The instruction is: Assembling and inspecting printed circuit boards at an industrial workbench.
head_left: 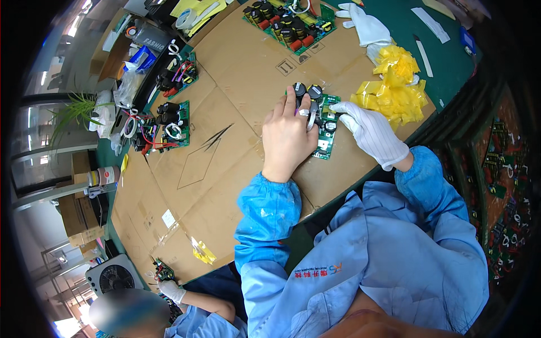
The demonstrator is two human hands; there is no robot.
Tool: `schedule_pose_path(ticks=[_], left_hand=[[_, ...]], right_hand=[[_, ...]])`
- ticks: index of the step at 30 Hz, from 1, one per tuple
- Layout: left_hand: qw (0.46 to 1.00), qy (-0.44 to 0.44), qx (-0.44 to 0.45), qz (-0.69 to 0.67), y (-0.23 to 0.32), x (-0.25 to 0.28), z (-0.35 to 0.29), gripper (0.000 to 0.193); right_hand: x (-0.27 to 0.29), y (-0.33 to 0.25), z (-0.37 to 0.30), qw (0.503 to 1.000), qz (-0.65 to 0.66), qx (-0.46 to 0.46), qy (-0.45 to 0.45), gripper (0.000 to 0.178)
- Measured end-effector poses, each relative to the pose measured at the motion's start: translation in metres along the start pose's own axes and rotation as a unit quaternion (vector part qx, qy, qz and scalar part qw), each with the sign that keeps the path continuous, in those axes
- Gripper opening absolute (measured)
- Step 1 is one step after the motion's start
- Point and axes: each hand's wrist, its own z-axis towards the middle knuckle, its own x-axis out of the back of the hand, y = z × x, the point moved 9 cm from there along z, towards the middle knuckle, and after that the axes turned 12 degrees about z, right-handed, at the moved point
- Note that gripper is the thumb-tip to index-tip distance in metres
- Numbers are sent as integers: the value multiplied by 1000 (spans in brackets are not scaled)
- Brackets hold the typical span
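A green circuit board (327, 145) with black round capacitors (315, 91) lies on the cardboard in front of me. My bare left hand (288, 135) reaches over its left side, with the fingers curled on the capacitors and a white looped cable (311, 119). My right hand (369, 134), in a white striped glove, grips the board's right edge with thumb and fingers together. Whatever small part may lie under those fingertips is hidden. A heap of crumpled yellow tape (394, 98) sits just beyond the right hand.
More circuit boards stand at the far edge (298, 31) and on the left (174, 127). White gloves (365, 28) and a knife-like white tool (424, 57) lie at the far right. At lower left, a co-worker's gloved hand (172, 291) touches another board (164, 271). A fan (115, 276) stands beside them.
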Motion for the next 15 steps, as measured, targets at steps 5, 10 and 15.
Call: schedule_pose_path(ticks=[5,10,15], left_hand=[[999,-28,1,-16,-3,-4,1,55],[1000,-20,-3,-20,-2,-5,0,55],[1000,-18,-8,-10,-2,-5,-1,55]], right_hand=[[15,-46,21,999,6,48,17,27],[3,-24,5,989,-107,15,-106,34],[-11,-5,-2,955,-269,18,-124,38]])
